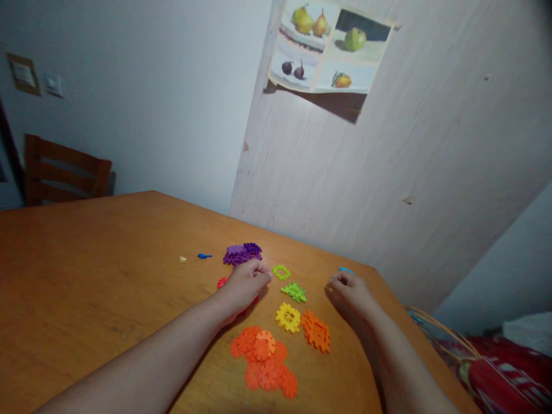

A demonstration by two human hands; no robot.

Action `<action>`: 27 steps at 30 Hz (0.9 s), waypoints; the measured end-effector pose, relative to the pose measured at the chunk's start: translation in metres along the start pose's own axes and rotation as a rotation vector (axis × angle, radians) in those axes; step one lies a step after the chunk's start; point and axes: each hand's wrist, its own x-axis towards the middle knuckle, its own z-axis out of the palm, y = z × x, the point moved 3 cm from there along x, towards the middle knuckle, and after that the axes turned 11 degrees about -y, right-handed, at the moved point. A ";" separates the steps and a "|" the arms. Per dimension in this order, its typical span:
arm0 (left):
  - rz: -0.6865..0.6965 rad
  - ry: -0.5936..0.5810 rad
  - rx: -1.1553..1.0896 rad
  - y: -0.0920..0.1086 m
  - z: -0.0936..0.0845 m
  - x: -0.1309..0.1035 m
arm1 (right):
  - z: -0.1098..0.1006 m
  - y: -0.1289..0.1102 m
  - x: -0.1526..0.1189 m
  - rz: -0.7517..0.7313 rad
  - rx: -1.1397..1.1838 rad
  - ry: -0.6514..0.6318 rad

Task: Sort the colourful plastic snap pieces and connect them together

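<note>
My left hand [248, 283] is closed, fingertips pinched together beside the purple pieces [242, 253] and left of a green square frame [281, 272]; whatever it may hold is hidden. Red pieces [222, 282] show partly from under that hand. On the right, my right hand [350, 290] is also closed, near a light blue piece [346, 270], and its contents cannot be made out. Between the hands lie green pieces [294, 292], a yellow piece [287, 318] and stacked orange square pieces [316, 332]. Orange-red round pieces [269, 368] overlap in a pile nearer to me.
A small blue piece [204, 256] and a cream piece [183, 260] lie left on the wooden table [107, 247]. A chair [64, 169] stands behind at the left. Red fabric [504, 368] and cords are beyond the right edge. A fruit poster [330, 49] hangs above.
</note>
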 end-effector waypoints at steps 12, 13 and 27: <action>0.026 -0.009 0.013 -0.004 -0.001 0.003 | 0.041 -0.045 -0.009 -0.105 -0.185 -0.470; 0.027 -0.008 0.020 -0.004 -0.001 0.003 | 0.042 -0.045 -0.008 -0.108 -0.201 -0.463; 0.009 -0.005 0.020 0.000 0.000 -0.001 | 0.032 -0.029 0.002 -0.041 -0.182 -0.316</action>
